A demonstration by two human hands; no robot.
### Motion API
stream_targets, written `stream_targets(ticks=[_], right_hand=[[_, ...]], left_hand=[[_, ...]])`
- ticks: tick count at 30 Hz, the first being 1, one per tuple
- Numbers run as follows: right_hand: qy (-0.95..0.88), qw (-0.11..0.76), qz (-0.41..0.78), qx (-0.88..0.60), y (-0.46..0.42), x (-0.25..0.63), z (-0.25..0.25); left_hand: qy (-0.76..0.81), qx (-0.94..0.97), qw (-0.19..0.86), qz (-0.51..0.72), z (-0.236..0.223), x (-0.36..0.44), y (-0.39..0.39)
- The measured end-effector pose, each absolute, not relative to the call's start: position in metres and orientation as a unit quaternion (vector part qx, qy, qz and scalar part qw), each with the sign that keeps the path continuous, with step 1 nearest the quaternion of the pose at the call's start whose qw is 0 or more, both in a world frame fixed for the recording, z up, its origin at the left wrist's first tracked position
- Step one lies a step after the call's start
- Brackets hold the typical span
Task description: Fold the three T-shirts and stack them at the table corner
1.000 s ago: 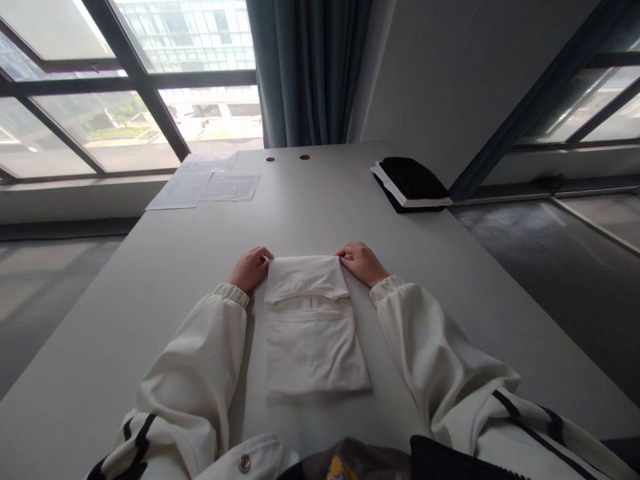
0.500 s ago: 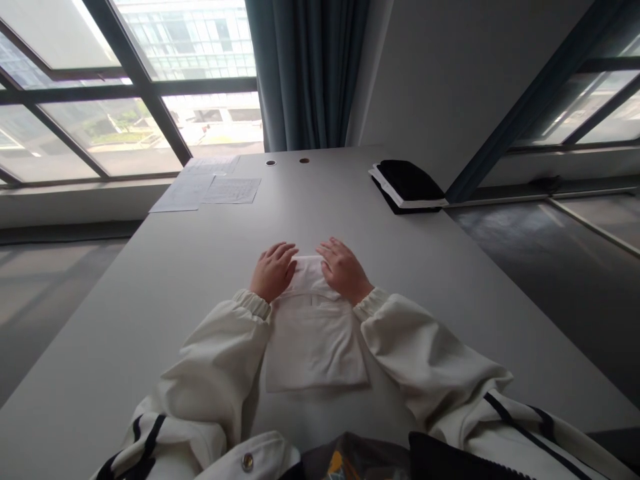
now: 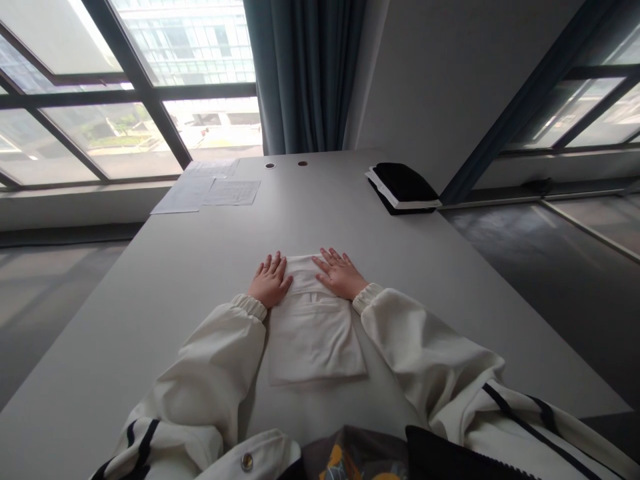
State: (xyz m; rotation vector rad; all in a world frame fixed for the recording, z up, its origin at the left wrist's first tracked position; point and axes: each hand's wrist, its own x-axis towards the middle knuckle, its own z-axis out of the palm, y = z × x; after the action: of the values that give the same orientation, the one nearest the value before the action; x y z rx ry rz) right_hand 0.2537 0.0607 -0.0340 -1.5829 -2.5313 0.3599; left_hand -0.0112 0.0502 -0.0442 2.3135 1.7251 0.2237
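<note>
A folded white cloth garment (image 3: 315, 340) lies on the table in front of me, its far end turned over into a band. My left hand (image 3: 271, 280) rests flat at the left side of that folded band, fingers stretched out and pointing away from me. On the band's right side lies my right hand (image 3: 341, 273), palm down with the fingers spread. Neither hand grips anything. Soft wrinkles run across the right part of the garment. The palms hide both edges of the folded band.
The white table (image 3: 200, 293) reaches toward the window. Paper sheets (image 3: 231, 192) lie at its far left. A black-covered stack with white pages (image 3: 405, 183) sits at the far right. Two round holes are near the far edge, before a blue curtain (image 3: 305, 80).
Both hands have flattened, and their fingers have spread and straightened on the cloth. The left hand has shifted slightly left. The garment's near edge appears slightly higher in view.
</note>
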Motion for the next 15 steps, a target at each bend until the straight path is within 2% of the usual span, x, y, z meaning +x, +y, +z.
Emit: stream_targets(ticks=[3,5,8,10,13,15], right_hand=[[-0.829,0.093,0.116,-0.539,0.056,0.267,-0.035],[-0.827,0.145,0.108,-0.533,0.043,0.277,-0.033],[-0.843,0.252,0.099,-0.466,0.004,0.292,-0.028],[-0.871,0.289,0.108,-0.382,-0.03,0.302,-0.026],[-0.926,0.236,0.158,-0.249,-0.075,0.311,-0.03],[-0.936,0.196,0.176,-0.233,-0.092,0.313,-0.033]], left_hand=[[0.585,0.796,0.132,0.08,-0.041,-0.025,0.037],[0.563,0.809,0.127,0.111,-0.034,-0.034,0.018],[0.452,0.867,0.12,0.171,-0.019,-0.045,-0.026],[0.357,0.906,0.14,0.18,-0.011,-0.049,-0.06],[0.302,0.924,0.178,0.155,-0.007,-0.05,-0.103],[0.313,0.921,0.179,0.146,-0.01,-0.05,-0.118]])
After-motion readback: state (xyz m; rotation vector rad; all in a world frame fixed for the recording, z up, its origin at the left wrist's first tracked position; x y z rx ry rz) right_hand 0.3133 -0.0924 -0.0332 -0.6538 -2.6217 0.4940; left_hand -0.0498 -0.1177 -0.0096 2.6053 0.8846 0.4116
